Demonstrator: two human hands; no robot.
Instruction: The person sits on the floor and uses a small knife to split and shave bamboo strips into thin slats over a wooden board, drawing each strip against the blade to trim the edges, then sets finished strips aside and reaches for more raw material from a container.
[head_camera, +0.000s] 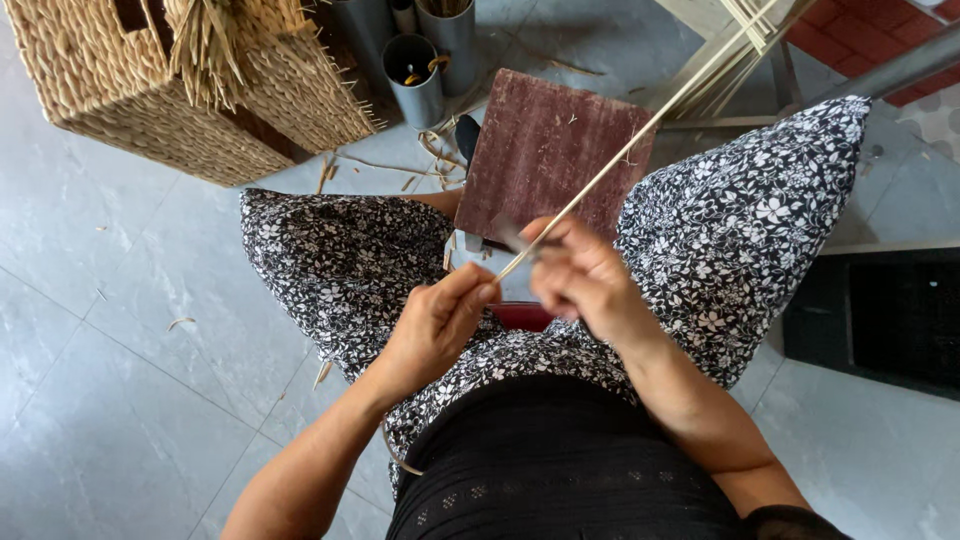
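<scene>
Head view looks straight down at a seated person's lap, covered by a black-and-white flowered skirt. Both hands meet above the knees on one long, thin, pale cane strip. The left hand pinches the near end of the strip between thumb and fingertips; the right hand is closed around the strip just beside it, and something small and grey shows at its fingers, too blurred to name. From the hands the strip runs up and away to the right, over the far right corner of a reddish-brown wooden block that stands on the floor between the knees.

The strip looks very light, springy and narrow; it probably bends easily along its length yet could split or kink if pinched hard sideways. Its surface seems smooth, so a grip close to the working end, as here, likely gives the best control, while the long free part will tend to sway.

A woven basket with loose ends stands on the grey tiled floor at the far left, beside grey metal tubes.
</scene>
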